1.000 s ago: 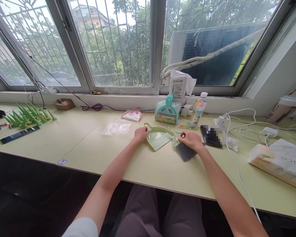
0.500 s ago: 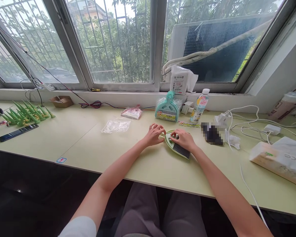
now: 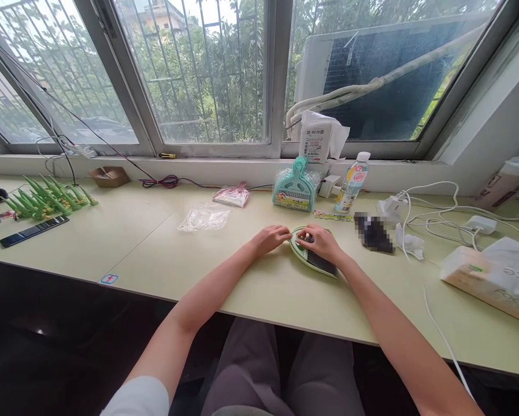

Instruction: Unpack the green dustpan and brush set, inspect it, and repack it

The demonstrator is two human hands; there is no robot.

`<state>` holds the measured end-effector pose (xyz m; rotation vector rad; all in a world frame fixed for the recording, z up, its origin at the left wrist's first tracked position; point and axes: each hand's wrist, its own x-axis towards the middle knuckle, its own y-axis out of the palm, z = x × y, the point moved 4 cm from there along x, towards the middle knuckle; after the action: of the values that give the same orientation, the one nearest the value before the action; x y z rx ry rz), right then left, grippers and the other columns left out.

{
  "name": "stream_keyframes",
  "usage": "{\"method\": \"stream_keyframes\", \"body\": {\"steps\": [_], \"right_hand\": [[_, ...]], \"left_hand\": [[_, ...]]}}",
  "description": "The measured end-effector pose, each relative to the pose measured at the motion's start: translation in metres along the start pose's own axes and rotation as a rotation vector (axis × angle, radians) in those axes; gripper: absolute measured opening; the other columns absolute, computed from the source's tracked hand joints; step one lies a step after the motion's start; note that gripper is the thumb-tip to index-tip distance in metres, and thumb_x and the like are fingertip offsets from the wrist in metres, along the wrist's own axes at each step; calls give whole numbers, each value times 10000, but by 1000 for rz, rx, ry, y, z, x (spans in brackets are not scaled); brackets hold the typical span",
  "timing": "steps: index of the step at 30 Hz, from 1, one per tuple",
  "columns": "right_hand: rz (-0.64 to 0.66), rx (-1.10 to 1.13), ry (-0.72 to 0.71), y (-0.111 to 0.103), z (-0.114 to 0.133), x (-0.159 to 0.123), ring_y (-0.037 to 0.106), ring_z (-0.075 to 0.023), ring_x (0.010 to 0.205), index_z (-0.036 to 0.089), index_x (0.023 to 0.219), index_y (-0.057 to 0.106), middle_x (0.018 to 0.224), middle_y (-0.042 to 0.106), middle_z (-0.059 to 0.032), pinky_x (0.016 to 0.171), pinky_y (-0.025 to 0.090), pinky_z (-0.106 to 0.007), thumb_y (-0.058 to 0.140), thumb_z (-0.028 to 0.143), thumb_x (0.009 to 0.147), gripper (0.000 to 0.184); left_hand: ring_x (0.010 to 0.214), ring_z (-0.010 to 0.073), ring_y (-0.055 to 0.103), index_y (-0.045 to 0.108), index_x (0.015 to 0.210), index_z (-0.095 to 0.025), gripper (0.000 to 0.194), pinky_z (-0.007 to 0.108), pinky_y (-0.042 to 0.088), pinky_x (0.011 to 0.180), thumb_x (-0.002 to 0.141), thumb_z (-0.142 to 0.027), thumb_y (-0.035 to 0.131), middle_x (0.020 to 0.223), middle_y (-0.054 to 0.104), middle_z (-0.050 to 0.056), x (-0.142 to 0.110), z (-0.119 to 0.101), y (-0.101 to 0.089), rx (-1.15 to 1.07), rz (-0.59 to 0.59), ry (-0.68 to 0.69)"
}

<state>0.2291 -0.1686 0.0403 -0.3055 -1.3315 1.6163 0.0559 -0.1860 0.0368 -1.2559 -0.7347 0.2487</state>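
Note:
A light green dustpan point(image 3: 305, 263) lies on the table in front of me, its handle toward the left. Nested in it is a small hand brush with dark bristles point(image 3: 323, 263). My left hand point(image 3: 270, 238) is closed around the handle end, which its fingers mostly hide. From the right, my right hand point(image 3: 321, 242) curls over the brush, fingertips bent down at the green head near the handle.
Behind stand a packaged teal dustpan set point(image 3: 293, 188) and a drink bottle point(image 3: 352, 184). A pink packaged set point(image 3: 232, 196) and a clear plastic wrapper point(image 3: 204, 219) lie left of them. White cables point(image 3: 437, 222) and a tissue pack point(image 3: 489, 277) occupy the right side.
My left fingers, spread and raised around the handle before, are now lower and drawn together on it. The right hand stays over the brush with little movement.

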Motion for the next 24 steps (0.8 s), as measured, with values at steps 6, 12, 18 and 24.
{"method": "stream_keyframes", "body": {"steps": [6, 12, 18, 24], "right_hand": [[30, 65, 18, 4, -5, 1, 582, -182, 827, 226, 819, 652, 850, 637, -29, 733, 433, -285, 555, 450, 812, 244], [56, 125, 18, 6, -11, 2, 583, -175, 797, 214, 806, 646, 830, 641, -23, 736, 439, -293, 571, 450, 794, 247], [71, 126, 11, 6, -10, 1, 584, -166, 780, 210, 799, 644, 819, 640, -21, 717, 442, -283, 574, 434, 790, 236], [52, -24, 16, 5, -3, -2, 591, -181, 843, 240, 836, 666, 850, 644, -18, 679, 423, -270, 577, 429, 780, 216]], "left_hand": [[973, 165, 626, 603, 1107, -229, 327, 266, 470, 800, 883, -73, 423, 1184, 601, 77, -1, 3, 11, -56, 27, -86], [990, 165, 622, 593, 1107, -220, 347, 254, 459, 798, 876, -55, 394, 1167, 610, 74, 2, 0, 13, 6, 115, -124], [898, 164, 638, 615, 995, -205, 255, 249, 474, 755, 863, -76, 439, 1034, 642, 81, 2, -2, 9, -46, 104, -139], [973, 177, 623, 615, 999, -212, 244, 290, 481, 847, 870, -103, 439, 1058, 636, 83, 0, 0, 8, -127, 75, -134]]}}
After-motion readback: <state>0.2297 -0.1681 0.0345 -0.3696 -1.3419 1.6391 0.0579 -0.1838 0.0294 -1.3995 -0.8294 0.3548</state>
